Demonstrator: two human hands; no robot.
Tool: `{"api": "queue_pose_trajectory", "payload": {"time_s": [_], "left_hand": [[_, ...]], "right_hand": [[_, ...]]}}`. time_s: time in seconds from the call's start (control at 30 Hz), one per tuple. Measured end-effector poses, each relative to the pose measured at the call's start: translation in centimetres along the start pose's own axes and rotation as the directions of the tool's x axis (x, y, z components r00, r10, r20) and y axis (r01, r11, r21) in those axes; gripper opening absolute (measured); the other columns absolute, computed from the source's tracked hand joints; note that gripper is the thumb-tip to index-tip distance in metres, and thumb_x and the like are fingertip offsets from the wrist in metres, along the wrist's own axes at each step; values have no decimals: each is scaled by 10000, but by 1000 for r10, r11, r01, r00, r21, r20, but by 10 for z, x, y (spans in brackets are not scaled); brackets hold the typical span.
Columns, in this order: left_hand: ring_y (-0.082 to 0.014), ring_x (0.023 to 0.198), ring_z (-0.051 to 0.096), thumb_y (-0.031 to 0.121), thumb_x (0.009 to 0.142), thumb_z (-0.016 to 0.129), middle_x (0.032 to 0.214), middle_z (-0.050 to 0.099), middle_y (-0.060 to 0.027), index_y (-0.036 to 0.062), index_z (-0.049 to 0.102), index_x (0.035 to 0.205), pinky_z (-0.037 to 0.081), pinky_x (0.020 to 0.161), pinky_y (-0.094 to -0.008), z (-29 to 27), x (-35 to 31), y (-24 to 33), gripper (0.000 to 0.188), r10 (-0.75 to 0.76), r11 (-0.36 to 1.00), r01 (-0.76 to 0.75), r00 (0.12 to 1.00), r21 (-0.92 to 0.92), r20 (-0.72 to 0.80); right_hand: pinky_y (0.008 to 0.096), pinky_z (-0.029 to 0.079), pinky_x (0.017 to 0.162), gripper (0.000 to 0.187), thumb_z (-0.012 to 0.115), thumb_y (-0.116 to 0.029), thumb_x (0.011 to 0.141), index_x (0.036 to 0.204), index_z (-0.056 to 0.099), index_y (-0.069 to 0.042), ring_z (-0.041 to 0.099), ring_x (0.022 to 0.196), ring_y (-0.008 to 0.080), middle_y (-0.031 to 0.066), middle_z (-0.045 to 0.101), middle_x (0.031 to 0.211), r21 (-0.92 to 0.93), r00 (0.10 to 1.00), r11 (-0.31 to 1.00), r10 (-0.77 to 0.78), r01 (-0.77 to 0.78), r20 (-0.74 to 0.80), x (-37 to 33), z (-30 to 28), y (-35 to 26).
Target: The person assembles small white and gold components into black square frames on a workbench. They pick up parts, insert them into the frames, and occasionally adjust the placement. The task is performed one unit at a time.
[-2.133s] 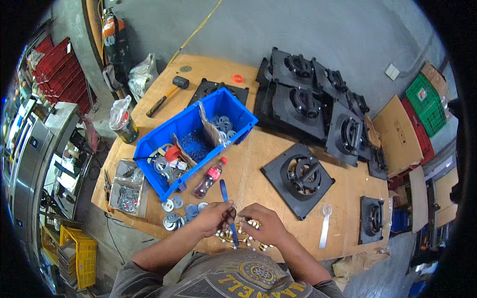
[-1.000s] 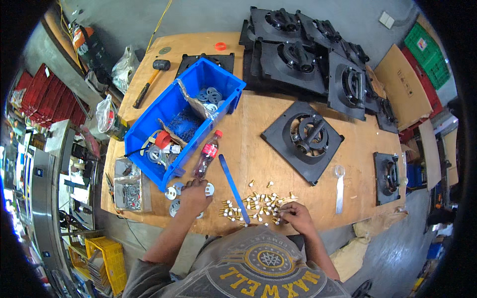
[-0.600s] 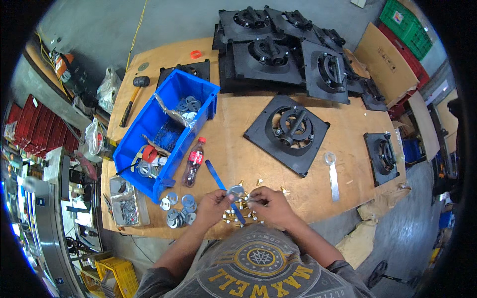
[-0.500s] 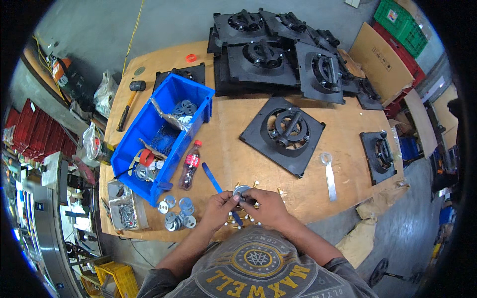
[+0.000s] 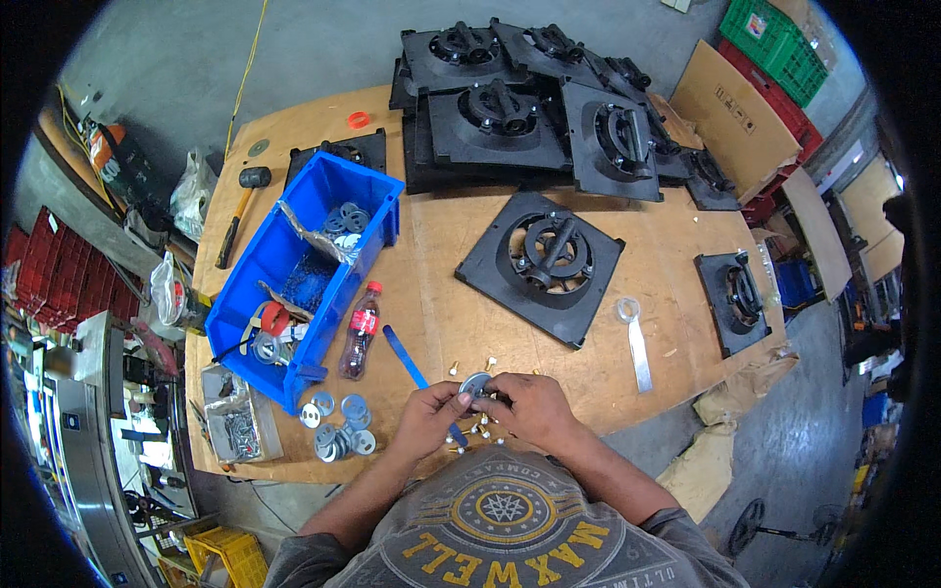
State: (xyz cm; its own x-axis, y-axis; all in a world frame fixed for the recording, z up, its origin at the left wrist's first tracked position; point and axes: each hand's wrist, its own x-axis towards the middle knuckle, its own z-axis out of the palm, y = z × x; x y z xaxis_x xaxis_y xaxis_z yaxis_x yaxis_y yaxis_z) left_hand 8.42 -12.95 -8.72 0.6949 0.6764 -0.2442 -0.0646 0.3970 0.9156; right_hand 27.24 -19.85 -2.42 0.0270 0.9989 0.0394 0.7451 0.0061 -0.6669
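Here, left hand (image 5: 428, 419) and right hand (image 5: 524, 405) meet at the tabletop's (image 5: 676, 294) near edge, fingers pinching a round metal washer (image 5: 476, 383); small brass bolts (image 5: 477, 428) lie scattered just beside.

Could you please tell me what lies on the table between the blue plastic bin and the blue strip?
A small plastic bottle with a red cap lies there, seen in the head view.

Workshop with grey concrete floor (image 5: 245, 59), evenly lit. Wooden worktable (image 5: 441, 284) in the middle. Red crates (image 5: 54, 279) and metal shelving (image 5: 88, 441) along the left, 1 yellow crate (image 5: 225, 557) below. Green crates (image 5: 784, 49) and flattened cardboard (image 5: 735, 118) at upper right. Yellow cable (image 5: 245, 69) trailing across the floor.
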Motion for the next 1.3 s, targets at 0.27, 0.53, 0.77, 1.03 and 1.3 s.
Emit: {"api": "queue_pose_trajectory", "payload": {"time_s": [0.27, 0.53, 0.77, 1.03, 1.3], "left_hand": [[-129, 881, 654, 173, 984, 634, 960, 693, -57, 19, 621, 996, 530, 820, -282, -9, 1, 10, 155, -107, 977, 131, 983, -165, 151], [-113, 833, 650, 165, 927, 703, 902, 682, -33, 27, 624, 983, 516, 722, -268, -15, 2, 29, 169, -149, 989, 151, 966, 7, 213], [-99, 685, 632, 187, 933, 699, 844, 685, -39, 17, 654, 992, 502, 628, -237, -34, 2, 18, 185, -277, 955, 291, 942, -51, 191], [-231, 899, 714, 160, 992, 596, 1043, 695, -124, -19, 591, 1172, 605, 784, -334, -49, -9, -47, 254, -366, 873, 300, 924, -384, -111], [-256, 922, 711, 156, 1001, 583, 1079, 686, -140, -5, 564, 1175, 598, 779, -357, -58, -35, -106, 237, -312, 927, 185, 865, -327, -394]], "right_hand": [[435, 532, 677, 365, 746, -389, 825, 941, 654, -56, 679, 795, 346, 149, 677, 844, 24, 999, 999, 19, -20, 46, 2, -6, -7], [418, 538, 702, 467, 775, -446, 793, 1008, 628, -58, 681, 822, 324, 132, 672, 908, 43, 999, 999, -7, 9, -35, 1, -1, -15], [430, 541, 685, 453, 767, -441, 800, 1009, 647, -58, 682, 792, 329, 116, 678, 878, 0, 995, 995, -97, 97, 4, 12, 4, -24], [398, 507, 628, 363, 744, -337, 855, 973, 654, -6, 663, 688, 313, 150, 665, 736, 208, 983, 969, 105, -136, 153, 26, 56, 27], [386, 526, 700, 268, 697, -261, 886, 1002, 683, -19, 680, 748, 305, 175, 694, 817, 256, 936, 908, 282, -332, 212, -20, 73, 70]]}}
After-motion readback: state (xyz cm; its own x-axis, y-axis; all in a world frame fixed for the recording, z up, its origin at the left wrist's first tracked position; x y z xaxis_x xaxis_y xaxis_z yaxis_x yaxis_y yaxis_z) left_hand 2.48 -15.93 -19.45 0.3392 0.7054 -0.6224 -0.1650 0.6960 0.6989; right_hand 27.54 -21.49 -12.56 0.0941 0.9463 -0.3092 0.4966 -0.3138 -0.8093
